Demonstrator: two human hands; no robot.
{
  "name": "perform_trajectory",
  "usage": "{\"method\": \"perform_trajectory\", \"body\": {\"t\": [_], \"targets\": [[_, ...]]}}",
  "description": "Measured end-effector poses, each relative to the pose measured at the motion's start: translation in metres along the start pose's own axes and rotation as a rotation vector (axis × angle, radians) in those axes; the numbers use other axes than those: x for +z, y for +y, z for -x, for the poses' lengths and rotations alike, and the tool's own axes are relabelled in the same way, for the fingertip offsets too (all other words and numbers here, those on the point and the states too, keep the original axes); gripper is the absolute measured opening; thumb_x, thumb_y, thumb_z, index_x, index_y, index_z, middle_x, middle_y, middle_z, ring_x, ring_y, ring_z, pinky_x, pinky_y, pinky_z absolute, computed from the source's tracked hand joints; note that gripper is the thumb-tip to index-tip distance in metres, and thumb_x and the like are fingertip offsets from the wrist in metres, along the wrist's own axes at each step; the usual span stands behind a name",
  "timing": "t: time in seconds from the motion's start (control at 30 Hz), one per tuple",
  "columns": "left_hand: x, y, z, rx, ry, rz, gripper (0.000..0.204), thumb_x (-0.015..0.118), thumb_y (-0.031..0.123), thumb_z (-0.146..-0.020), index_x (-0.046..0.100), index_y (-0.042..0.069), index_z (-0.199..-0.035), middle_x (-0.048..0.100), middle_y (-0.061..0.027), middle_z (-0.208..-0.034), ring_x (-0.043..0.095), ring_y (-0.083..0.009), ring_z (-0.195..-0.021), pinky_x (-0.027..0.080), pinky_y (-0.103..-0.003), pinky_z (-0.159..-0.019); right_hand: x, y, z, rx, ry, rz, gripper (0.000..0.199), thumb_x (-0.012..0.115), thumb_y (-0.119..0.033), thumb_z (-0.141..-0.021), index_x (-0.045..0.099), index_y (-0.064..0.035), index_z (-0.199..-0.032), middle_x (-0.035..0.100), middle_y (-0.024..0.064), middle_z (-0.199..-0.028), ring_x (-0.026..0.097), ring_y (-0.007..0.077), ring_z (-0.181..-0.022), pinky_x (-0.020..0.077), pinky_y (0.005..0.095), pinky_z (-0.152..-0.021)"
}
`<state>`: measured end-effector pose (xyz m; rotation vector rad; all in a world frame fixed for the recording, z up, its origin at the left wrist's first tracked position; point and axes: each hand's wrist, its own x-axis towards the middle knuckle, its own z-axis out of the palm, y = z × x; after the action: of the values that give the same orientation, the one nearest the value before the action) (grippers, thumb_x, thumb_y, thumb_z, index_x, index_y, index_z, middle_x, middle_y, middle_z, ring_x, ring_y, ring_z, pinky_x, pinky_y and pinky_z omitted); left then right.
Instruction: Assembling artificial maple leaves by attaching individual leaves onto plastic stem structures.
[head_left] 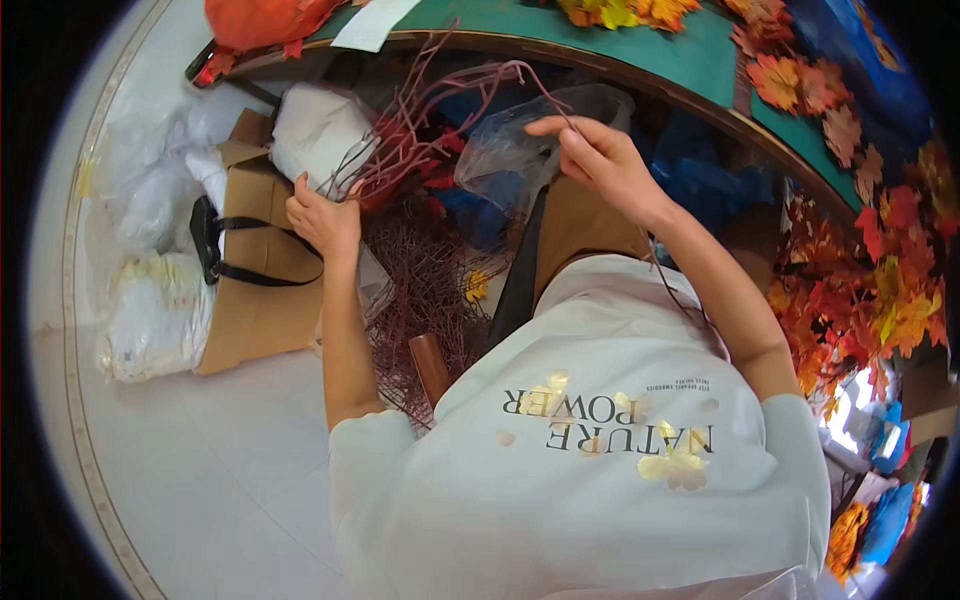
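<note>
My left hand (325,222) is closed around the lower ends of reddish-brown artificial twigs (405,128), which fan out up and to the right. To the right, my right hand (608,168) pinches a thin brown stem between thumb and fingers, its index finger pointing left. One long curved twig arches from the bunch toward that hand. Part of a stem (680,290) hangs below the right wrist, along the forearm. Beneath the bunch lies a tangled heap of similar dark twigs (425,290) by my lap.
A green-topped table (690,60) curves across the far side, with orange artificial leaves (800,85) and an orange pumpkin-like object (262,22). At left stand a cardboard box (262,310) with a black strap and plastic-wrapped white bundles (155,315). Leafy branches (830,300) crowd the right.
</note>
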<state>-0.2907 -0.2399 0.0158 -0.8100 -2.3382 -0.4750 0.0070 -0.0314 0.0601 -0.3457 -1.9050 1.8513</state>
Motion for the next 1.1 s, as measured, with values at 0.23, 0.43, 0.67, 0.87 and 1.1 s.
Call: {"method": "perform_trajectory", "body": {"t": [0.23,0.43,0.67,0.87,1.1], "targets": [[0.005,0.013,0.033,0.425,-0.431,0.588,0.06,0.078,0.016,-0.058,0.054,0.004,-0.112,0.052,-0.0142,-0.102,0.048,-0.0329,-0.1,0.041,-0.04,-0.088,0.02,-0.009,0.011,-0.275,0.098,-0.099,0.038,0.042,-0.034,-0.097,0.05,-0.011,-0.127,0.047,0.0082,-0.129,0.059,0.0153,-0.09,0.0462,0.0257,-0.08],[-0.003,0.041,0.065,0.653,-0.975,0.829,0.029,0.049,-0.012,-0.06,0.064,0.002,-0.081,0.062,-0.0146,-0.082,0.06,-0.0304,-0.082,0.048,-0.037,-0.077,0.0,-0.002,0.002,-0.155,-0.141,-0.673,0.04,0.032,-0.038,-0.098,0.038,-0.022,-0.135,0.063,0.0091,-0.105,0.029,0.0048,-0.045,0.0276,0.0181,-0.047],[0.013,0.093,-0.029,0.306,-0.759,1.348,0.063,0.062,0.042,-0.083,0.044,0.005,-0.129,0.043,-0.0098,-0.131,0.037,-0.0214,-0.126,0.027,-0.034,-0.104,-0.016,-0.025,0.009,-0.055,-0.4,-0.507,0.04,0.034,-0.036,-0.099,0.048,-0.0093,-0.124,0.065,0.0116,-0.074,0.023,0.0034,-0.043,0.0221,0.0182,-0.042],[-0.003,0.19,0.002,0.265,-1.567,1.837,0.09,0.074,0.045,-0.07,0.032,0.005,-0.138,0.05,-0.0055,-0.125,0.044,-0.0155,-0.118,0.032,-0.03,-0.1,-0.026,-0.041,0.012,-0.027,-0.473,-0.311,0.042,0.038,-0.038,-0.097,0.058,-0.0023,-0.109,0.051,0.0041,-0.056,0.027,0.0025,-0.042,0.0196,0.018,-0.04],[0.012,0.164,0.004,-0.223,-1.241,2.108,0.019,0.064,0.023,-0.085,0.057,0.006,-0.09,0.047,0.0034,-0.068,0.04,-0.0051,-0.051,0.035,-0.019,-0.047,-0.076,-0.018,0.031,-0.104,0.053,-0.233,0.048,0.046,-0.046,-0.092,0.061,-0.0003,-0.092,0.029,-0.0088,-0.056,0.023,0.0033,-0.048,0.0157,0.0211,-0.045]]}}
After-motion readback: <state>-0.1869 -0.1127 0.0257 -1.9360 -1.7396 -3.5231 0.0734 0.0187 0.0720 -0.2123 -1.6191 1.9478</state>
